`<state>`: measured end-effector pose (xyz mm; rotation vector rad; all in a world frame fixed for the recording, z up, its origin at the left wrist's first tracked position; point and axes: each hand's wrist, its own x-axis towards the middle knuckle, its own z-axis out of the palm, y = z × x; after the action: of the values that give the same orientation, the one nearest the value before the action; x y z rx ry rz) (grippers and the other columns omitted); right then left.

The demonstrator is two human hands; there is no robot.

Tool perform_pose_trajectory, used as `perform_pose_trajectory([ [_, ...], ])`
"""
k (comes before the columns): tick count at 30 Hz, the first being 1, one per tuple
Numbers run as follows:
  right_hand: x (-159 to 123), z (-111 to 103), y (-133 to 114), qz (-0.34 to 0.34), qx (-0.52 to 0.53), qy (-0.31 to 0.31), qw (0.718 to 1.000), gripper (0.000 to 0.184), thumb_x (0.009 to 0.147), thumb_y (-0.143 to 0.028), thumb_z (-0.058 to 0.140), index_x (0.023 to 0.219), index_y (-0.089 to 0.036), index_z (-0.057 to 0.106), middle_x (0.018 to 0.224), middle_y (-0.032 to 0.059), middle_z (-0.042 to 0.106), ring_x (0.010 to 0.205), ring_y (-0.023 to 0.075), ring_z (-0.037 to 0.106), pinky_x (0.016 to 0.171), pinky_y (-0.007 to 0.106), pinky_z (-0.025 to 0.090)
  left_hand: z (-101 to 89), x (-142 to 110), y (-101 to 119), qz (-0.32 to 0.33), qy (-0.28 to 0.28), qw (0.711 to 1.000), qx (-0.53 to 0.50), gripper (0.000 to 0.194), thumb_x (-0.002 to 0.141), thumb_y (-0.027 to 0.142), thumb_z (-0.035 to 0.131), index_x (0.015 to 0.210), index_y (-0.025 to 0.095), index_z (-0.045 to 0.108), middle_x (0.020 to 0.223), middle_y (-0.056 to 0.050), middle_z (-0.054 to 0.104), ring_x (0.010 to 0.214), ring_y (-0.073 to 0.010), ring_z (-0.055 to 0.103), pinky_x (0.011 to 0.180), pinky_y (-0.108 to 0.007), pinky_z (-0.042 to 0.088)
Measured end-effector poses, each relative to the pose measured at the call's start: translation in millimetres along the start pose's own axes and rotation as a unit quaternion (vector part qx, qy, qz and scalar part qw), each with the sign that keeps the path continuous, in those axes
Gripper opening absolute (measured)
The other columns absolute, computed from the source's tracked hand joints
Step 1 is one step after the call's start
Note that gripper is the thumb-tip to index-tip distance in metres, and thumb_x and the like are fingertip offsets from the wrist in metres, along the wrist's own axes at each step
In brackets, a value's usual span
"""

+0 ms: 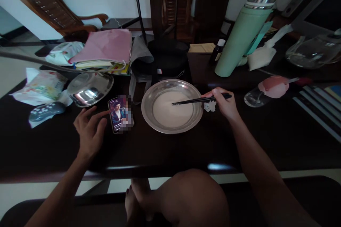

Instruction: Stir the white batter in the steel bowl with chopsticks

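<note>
A round metal bowl (146, 115) stands on the dark table, holding a pale, milky liquid (170, 111). My right hand (225, 104) is closed around black chopsticks (191, 101), whose tips reach over the liquid; whether they touch its surface I cannot tell. To the left of the bowl lies a smartphone (117, 113) with a lit screen showing a person in a dark jacket. My left hand (90, 127) is beside the phone, fingers spread, its index fingertip at the screen's left edge. Crumpled white tissue (210, 106) sits between the bowl and my right hand.
An overturned metal bowl (90, 87), a game controller (46, 111) and a tissue pack (44, 85) lie at left. Behind are a pink bag (103, 46) and a black bag (167, 58). A tall green thermos (239, 35) and a pink-lidded cup (274, 87) stand at right.
</note>
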<state>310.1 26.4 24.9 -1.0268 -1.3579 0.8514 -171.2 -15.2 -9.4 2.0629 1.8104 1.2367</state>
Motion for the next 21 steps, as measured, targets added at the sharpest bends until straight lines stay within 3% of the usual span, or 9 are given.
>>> perform_pose_trajectory([
  [2,-0.4,0.0,0.6,0.01,0.009,-0.001,1.0,0.048,0.09,-0.068,0.074,0.069,-0.025,0.079,0.072,0.0038,0.082,0.067,0.0188,0.079,0.066,0.031,0.065,0.6,-6.3,-6.1,0.001,-0.025,1.0,0.007,0.04,0.097,0.06,0.06,0.137,0.065,0.066,0.165,0.006,0.047,0.163,-0.0482,0.018,0.13,-0.076,0.004],
  [6,-1.4,0.8,-0.2,0.011,0.005,-0.041,0.999,0.05,0.089,-0.069,0.074,0.068,-0.024,0.077,0.074,0.0045,0.082,0.072,0.0211,0.081,0.075,0.034,0.068,7.3,-16.1,-23.3,-0.016,-0.06,0.998,-0.021,0.08,0.087,0.068,0.071,0.16,0.063,0.04,0.173,0.002,0.037,0.164,-0.0541,0.012,0.127,-0.082,0.001],
  [10,-0.9,-1.4,-1.3,0.008,-0.006,-0.002,1.0,0.048,0.089,-0.068,0.075,0.07,-0.024,0.078,0.074,0.0039,0.083,0.07,0.0207,0.081,0.072,0.034,0.068,17.1,-17.2,-43.1,-0.024,-0.06,0.997,-0.033,0.097,0.076,0.073,0.08,0.162,0.061,0.036,0.174,0.001,0.034,0.164,-0.0572,0.005,0.125,-0.084,-0.001],
  [13,-1.6,-1.7,-0.8,0.005,0.003,0.0,1.0,0.047,0.091,-0.066,0.074,0.07,-0.024,0.078,0.074,0.0039,0.083,0.069,0.0207,0.08,0.07,0.034,0.067,23.0,-13.0,-52.7,-0.037,-0.025,0.997,-0.063,0.092,0.072,0.069,0.086,0.156,0.058,0.05,0.172,0.0,0.04,0.163,-0.0588,0.002,0.123,-0.082,-0.013],
  [15,-2.2,-0.9,-0.3,0.003,0.006,-0.018,1.0,0.047,0.091,-0.066,0.074,0.07,-0.025,0.078,0.075,0.0042,0.083,0.072,0.0215,0.081,0.073,0.035,0.068,24.4,-9.8,-53.3,-0.059,0.023,0.995,-0.072,0.082,0.076,0.064,0.083,0.153,0.055,0.056,0.171,0.0,0.043,0.164,-0.0578,-0.001,0.122,-0.076,-0.025],
  [17,-2.0,-0.9,0.6,0.001,0.001,-0.018,1.0,0.046,0.09,-0.066,0.074,0.07,-0.025,0.078,0.076,0.0044,0.083,0.075,0.0225,0.082,0.076,0.036,0.069,23.7,-8.0,-49.5,-0.067,0.046,0.994,-0.074,0.07,0.086,0.059,0.076,0.153,0.056,0.056,0.173,0.003,0.043,0.167,-0.0522,-0.002,0.124,-0.07,-0.026],
  [21,-0.2,-3.1,2.6,0.01,0.004,0.034,0.999,0.048,0.088,-0.069,0.075,0.068,-0.025,0.077,0.072,0.0041,0.082,0.071,0.0233,0.081,0.071,0.037,0.069,21.2,-9.4,-41.1,-0.037,0.08,0.992,-0.088,0.062,0.089,0.05,0.077,0.148,0.057,0.061,0.172,0.005,0.045,0.168,-0.0464,-0.001,0.126,-0.06,-0.028],
])
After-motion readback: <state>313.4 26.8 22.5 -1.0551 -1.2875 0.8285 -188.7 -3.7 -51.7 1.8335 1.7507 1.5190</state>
